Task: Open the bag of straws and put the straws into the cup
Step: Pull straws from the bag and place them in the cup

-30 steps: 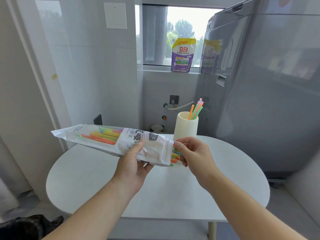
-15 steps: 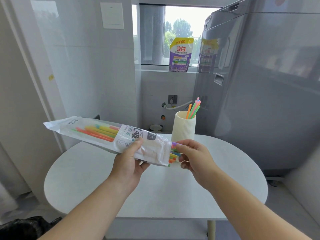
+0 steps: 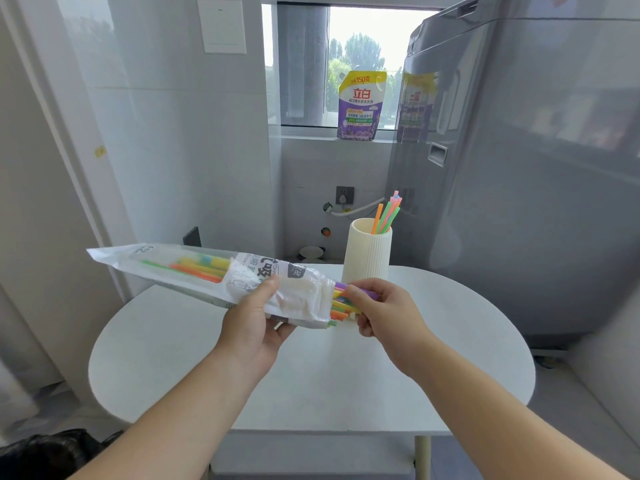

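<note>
A clear plastic bag of straws is held above the table, its sealed end to the upper left and its open end to the right. My left hand grips the bag near that open end. Coloured straw ends stick out of the opening, and my right hand pinches them, a purple one on top. Behind my right hand stands a ribbed cream cup with several straws leaning in it.
The round white table lies below both hands. A tall grey appliance stands close on the right. A purple detergent pouch sits on the window sill, and a dark bag lies on the floor at the lower left.
My right hand has closed on the straw ends and drawn them further out of the bag's opening. The bag sits slightly lower and further right in view.
</note>
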Demonstrator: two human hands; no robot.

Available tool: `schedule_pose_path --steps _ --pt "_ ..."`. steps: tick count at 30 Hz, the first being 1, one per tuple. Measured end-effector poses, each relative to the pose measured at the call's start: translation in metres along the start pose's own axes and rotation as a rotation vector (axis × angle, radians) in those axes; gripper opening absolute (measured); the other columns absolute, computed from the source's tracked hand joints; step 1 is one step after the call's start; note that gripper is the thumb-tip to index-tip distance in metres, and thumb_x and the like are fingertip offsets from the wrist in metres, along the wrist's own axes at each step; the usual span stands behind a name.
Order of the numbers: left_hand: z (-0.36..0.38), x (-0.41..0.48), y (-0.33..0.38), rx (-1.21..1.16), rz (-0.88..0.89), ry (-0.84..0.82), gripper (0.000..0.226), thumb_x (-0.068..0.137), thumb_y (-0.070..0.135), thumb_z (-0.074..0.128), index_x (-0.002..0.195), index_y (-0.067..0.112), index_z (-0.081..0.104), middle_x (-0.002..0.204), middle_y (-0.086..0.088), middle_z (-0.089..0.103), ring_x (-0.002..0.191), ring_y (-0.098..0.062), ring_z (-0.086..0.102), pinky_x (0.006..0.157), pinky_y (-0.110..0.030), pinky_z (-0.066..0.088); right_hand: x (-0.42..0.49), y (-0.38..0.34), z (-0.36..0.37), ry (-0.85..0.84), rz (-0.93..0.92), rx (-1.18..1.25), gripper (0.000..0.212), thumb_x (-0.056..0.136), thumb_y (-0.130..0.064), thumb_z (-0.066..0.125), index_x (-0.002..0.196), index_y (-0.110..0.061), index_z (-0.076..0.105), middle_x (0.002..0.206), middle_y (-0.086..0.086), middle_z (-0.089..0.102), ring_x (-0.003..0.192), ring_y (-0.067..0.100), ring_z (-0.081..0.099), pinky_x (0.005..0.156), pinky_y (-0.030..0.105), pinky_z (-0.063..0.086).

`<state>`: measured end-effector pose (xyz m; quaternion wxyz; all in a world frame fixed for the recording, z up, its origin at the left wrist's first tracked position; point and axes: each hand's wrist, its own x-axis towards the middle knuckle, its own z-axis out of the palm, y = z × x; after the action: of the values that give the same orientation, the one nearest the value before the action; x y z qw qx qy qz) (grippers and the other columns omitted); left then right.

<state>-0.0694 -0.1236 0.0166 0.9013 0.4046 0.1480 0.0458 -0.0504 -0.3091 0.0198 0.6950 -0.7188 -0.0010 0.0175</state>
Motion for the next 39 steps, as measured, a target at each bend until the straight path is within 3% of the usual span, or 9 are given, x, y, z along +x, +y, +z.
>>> schedule_pose_path --steps 7,10,15,19,22,25,29,34,39 --pt "-0.002 -0.001 0.003 -0.069 -0.066 0.027 0.016 0.094 0.015 0.067 0.111 0.015 0.067 0.086 -0.005 0.079 0.083 -0.02 0.074 0.057 -0.031 0.062 0.0 -0.019 -0.012 0.049 -0.1 -0.254 0.01 0.098 -0.025 0.062 0.098 -0.021 0.071 0.084 0.006 0.066 0.062 0.018 0.053 0.051 0.019 0.047" --pt "-0.003 -0.001 0.006 -0.084 -0.059 0.03 0.019 0.095 0.015 0.066 0.114 0.015 0.066 0.093 -0.006 0.077 0.083 -0.019 0.074 0.059 -0.032 0.063 0.001 -0.025 -0.018 0.06 -0.147 -0.304 0.01 0.098 -0.021 0.061 0.099 -0.02 0.071 0.085 0.007 0.068 0.063 0.017 0.059 0.055 0.02 0.051" --pt "-0.004 -0.002 0.009 -0.123 -0.048 0.042 0.015 0.095 0.014 0.066 0.109 0.018 0.065 0.088 -0.004 0.078 0.081 -0.019 0.075 0.059 -0.033 0.064 0.002 -0.025 -0.026 0.061 -0.061 -0.054 0.012 0.096 -0.017 0.065 0.099 -0.008 0.071 0.077 0.012 0.063 0.061 0.018 0.058 0.06 0.027 0.054" --pt "-0.001 -0.005 0.008 -0.147 -0.04 0.039 0.018 0.095 0.013 0.067 0.111 0.02 0.064 0.085 -0.003 0.079 0.075 -0.017 0.077 0.056 -0.032 0.063 -0.001 -0.019 -0.019 0.039 0.1 0.339 0.033 0.088 -0.029 0.074 0.107 -0.003 0.066 0.074 0.009 0.053 0.06 0.017 0.05 0.056 0.026 0.052" --pt "0.001 -0.008 0.007 -0.173 -0.034 0.024 0.027 0.094 0.014 0.068 0.12 0.02 0.064 0.096 -0.005 0.079 0.076 -0.017 0.078 0.059 -0.034 0.063 -0.004 -0.014 -0.007 -0.007 0.172 0.508 0.048 0.075 -0.04 0.079 0.108 -0.009 0.063 0.073 0.006 0.049 0.057 0.014 0.047 0.049 0.022 0.049" --pt "0.003 -0.009 0.006 -0.189 -0.035 0.016 0.027 0.094 0.014 0.068 0.12 0.021 0.063 0.091 -0.004 0.08 0.076 -0.018 0.078 0.058 -0.034 0.063 -0.007 -0.009 0.006 -0.05 0.188 0.556 0.047 0.072 -0.043 0.079 0.104 -0.014 0.06 0.069 0.002 0.044 0.052 0.01 0.041 0.044 0.021 0.042" --pt "0.004 -0.011 0.006 -0.177 -0.041 0.005 0.019 0.095 0.013 0.067 0.113 0.021 0.064 0.082 -0.002 0.08 0.072 -0.017 0.078 0.056 -0.033 0.063 -0.005 -0.009 0.015 0.031 0.182 0.621 0.039 0.088 -0.032 0.074 0.113 -0.008 0.056 0.06 0.0 0.042 0.05 0.009 0.038 0.045 0.02 0.043" --pt "0.004 -0.012 0.005 -0.159 -0.046 -0.004 0.021 0.095 0.013 0.067 0.114 0.02 0.065 0.088 -0.003 0.081 0.076 -0.017 0.078 0.061 -0.034 0.064 -0.001 -0.016 0.014 0.084 0.167 0.671 0.043 0.091 -0.023 0.072 0.127 -0.003 0.058 0.058 0.0 0.045 0.051 0.009 0.04 0.045 0.02 0.043" --pt "0.006 -0.013 0.004 -0.156 -0.061 0.012 0.014 0.095 0.013 0.067 0.108 0.019 0.066 0.088 -0.004 0.081 0.073 -0.017 0.077 0.065 -0.035 0.064 0.002 -0.015 0.017 0.203 0.135 0.523 0.039 0.092 -0.032 0.07 0.118 -0.003 0.062 0.073 0.003 0.053 0.062 0.013 0.052 0.061 0.025 0.049"
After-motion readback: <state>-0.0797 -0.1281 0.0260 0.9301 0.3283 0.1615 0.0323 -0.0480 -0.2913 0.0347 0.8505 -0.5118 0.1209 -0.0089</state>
